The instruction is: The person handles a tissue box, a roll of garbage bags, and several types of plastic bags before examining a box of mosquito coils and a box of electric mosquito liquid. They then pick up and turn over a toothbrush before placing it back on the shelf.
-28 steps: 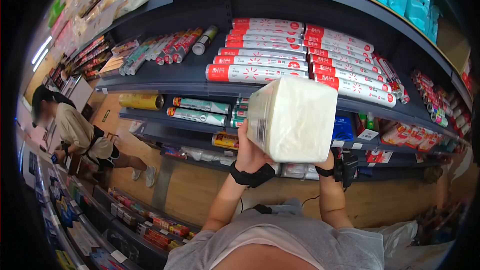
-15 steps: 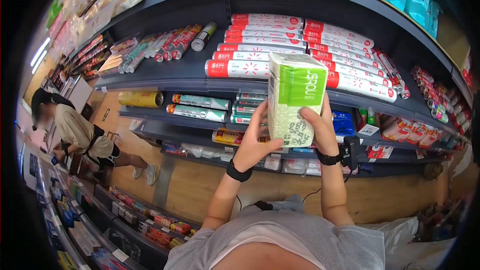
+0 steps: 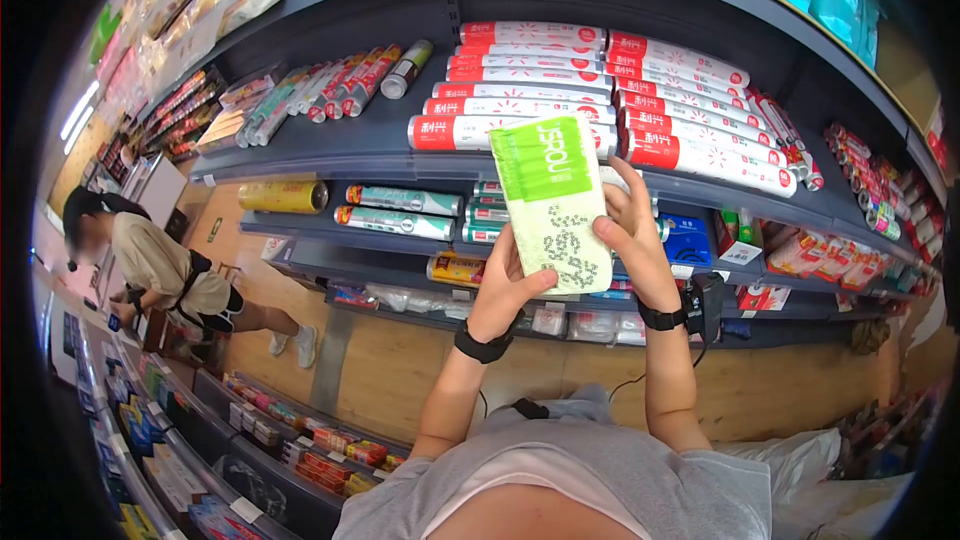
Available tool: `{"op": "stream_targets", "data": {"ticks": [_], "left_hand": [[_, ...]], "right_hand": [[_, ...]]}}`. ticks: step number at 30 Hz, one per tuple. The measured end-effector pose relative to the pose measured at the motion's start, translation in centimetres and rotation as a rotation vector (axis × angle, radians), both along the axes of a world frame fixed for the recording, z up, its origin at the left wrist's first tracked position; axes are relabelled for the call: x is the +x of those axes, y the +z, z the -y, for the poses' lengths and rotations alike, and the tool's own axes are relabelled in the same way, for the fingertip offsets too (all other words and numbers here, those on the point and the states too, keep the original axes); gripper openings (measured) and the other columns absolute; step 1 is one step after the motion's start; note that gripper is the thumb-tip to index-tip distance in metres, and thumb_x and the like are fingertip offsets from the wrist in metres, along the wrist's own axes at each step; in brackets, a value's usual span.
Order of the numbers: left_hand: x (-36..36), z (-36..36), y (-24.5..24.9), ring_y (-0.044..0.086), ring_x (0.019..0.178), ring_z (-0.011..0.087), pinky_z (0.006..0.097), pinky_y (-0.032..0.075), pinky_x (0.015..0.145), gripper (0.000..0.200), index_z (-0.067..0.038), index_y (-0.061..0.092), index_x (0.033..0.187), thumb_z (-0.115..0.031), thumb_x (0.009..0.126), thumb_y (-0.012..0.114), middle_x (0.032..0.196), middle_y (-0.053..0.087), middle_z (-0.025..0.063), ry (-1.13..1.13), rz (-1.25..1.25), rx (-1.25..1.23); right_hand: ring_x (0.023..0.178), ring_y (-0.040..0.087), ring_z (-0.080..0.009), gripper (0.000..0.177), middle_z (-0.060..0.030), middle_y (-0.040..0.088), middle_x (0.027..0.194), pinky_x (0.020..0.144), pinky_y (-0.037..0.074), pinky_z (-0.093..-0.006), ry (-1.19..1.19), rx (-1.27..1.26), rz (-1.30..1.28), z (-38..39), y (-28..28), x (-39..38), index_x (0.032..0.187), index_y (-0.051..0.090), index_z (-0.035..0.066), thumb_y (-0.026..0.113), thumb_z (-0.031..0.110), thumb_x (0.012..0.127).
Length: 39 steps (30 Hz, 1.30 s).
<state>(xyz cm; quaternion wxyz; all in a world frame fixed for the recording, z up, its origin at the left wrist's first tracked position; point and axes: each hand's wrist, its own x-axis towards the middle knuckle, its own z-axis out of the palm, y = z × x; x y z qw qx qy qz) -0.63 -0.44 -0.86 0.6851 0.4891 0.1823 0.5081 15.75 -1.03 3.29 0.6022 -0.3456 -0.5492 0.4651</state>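
Note:
Both hands hold a tissue pack (image 3: 553, 225) in front of the shelf, its pale face with dark printed marks and a green JSROU label turned toward me. It leans slightly, top to the left. My left hand (image 3: 500, 290) grips the lower left edge, thumb on the front face. At the right edge, my right hand (image 3: 637, 245) presses its thumb on the front, with the other fingers partly hidden behind. Just beyond the pack's top lie white and red wrapped rolls (image 3: 520, 132) stacked on the shelf.
More white and red rolls (image 3: 705, 162) lie to the right on the dark shelf (image 3: 380, 155). Teal and white rolls (image 3: 395, 223) sit on the level below. Another person (image 3: 160, 260) stands at the left, beside a low rack of small boxes (image 3: 330, 440).
The tissue pack has turned so its broad front faces me, and its top has tipped left; its side and top no longer show. My right fingers have spread off its right edge.

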Motion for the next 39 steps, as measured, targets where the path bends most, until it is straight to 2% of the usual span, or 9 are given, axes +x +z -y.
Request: {"op": "stream_targets", "data": {"ticks": [12,15,18,21,25,27,33,37,39], "left_hand": [[0.8,-0.2,-2.5,0.038,0.11,0.0181,0.0306,0.03,0.092,0.074,0.001,0.021,0.124,-0.012,0.067,0.066,0.118,0.039,0.0103,0.024,0.139,-0.009],[0.7,-0.5,-3.0,0.038,0.109,0.0178,0.0307,0.03,0.092,0.071,0.0,0.023,0.123,-0.014,0.069,0.065,0.118,0.039,0.0094,-0.024,0.151,-0.016],[0.7,-1.0,-2.4,0.039,0.108,0.0192,0.0307,0.029,0.092,0.068,0.0,0.023,0.123,-0.018,0.072,0.063,0.117,0.039,0.0098,0.064,0.05,0.072],[0.6,-0.6,-0.9,0.037,0.109,0.0202,0.0314,0.029,0.091,0.071,0.0,0.022,0.124,-0.021,0.071,0.064,0.118,0.037,0.0104,0.255,0.229,0.115],[-0.8,-0.7,-0.5,0.035,0.111,0.0213,0.0323,0.028,0.092,0.08,-0.001,0.017,0.127,-0.024,0.068,0.066,0.121,0.034,0.0114,0.398,0.199,0.101],[-1.3,-0.3,0.5,0.035,0.111,0.021,0.032,0.027,0.092,0.08,-0.001,0.017,0.128,-0.023,0.068,0.065,0.121,0.034,0.0115,0.41,0.144,0.113],[-1.4,-0.4,0.1,0.035,0.11,0.0194,0.0307,0.027,0.092,0.072,0.0,0.022,0.126,-0.021,0.069,0.062,0.12,0.036,0.0118,0.486,0.03,0.133],[-1.6,-0.8,-0.4,0.038,0.107,0.0185,0.0297,0.029,0.09,0.062,0.002,0.031,0.122,-0.022,0.072,0.059,0.116,0.04,0.0115,0.497,0.033,0.09],[-1.6,-1.0,-0.7,0.039,0.106,0.0179,0.0295,0.03,0.09,0.059,0.002,0.032,0.12,-0.023,0.074,0.058,0.115,0.041,0.0114,0.488,0.043,0.071]], "right_hand": [[0.104,0.042,-0.0229,0.093,-0.015,0.041,0.111,0.089,0.03,-0.0328,0.087,0.076,0.078,0.3,-0.1,0.6,0.129,0.007,0.005,0.07,0.016,0.062],[0.103,0.042,-0.0243,0.101,-0.0155,0.042,0.109,0.089,0.031,-0.0328,0.009,0.159,0.264,1.3,1.1,0.3,0.129,0.006,0.005,0.074,0.017,0.055],[0.1,0.044,-0.0283,0.107,-0.0185,0.042,0.106,0.086,0.034,-0.0354,-0.3,0.296,0.538,1.4,1.5,0.2,0.128,0.01,0.002,0.075,0.018,0.045],[0.099,0.044,-0.0314,0.104,-0.0191,0.043,0.106,0.088,0.032,-0.0374,-0.259,0.328,0.584,1.0,1.6,0.7,0.127,0.016,0.001,0.075,0.02,0.043],[0.101,0.042,-0.0326,0.1,-0.019,0.044,0.106,0.092,0.026,-0.0385,-0.2,0.354,0.763,1.5,2.6,1.4,0.125,0.022,0.001,0.074,0.023,0.042],[0.104,0.039,-0.0318,0.096,-0.0167,0.045,0.107,0.095,0.019,-0.0413,-0.186,0.356,0.908,1.6,3.0,1.5,0.124,0.027,0.003,0.073,0.025,0.042],[0.106,0.038,-0.0298,0.091,-0.013,0.045,0.107,0.096,0.015,-0.0483,-0.191,0.38,1.05,2.0,3.5,0.7,0.124,0.028,0.007,0.072,0.025,0.046],[0.106,0.038,-0.0308,0.09,-0.0146,0.044,0.106,0.095,0.018,-0.0462,-0.174,0.41,1.071,2.1,3.6,0.8,0.124,0.028,0.008,0.072,0.027,0.048],[0.1,0.044,-0.0303,0.089,-0.0153,0.044,0.104,0.09,0.03,-0.0412,-0.108,0.351,1.002,1.8,3.7,1.1,0.124,0.027,0.007,0.074,0.03,0.051]]}}
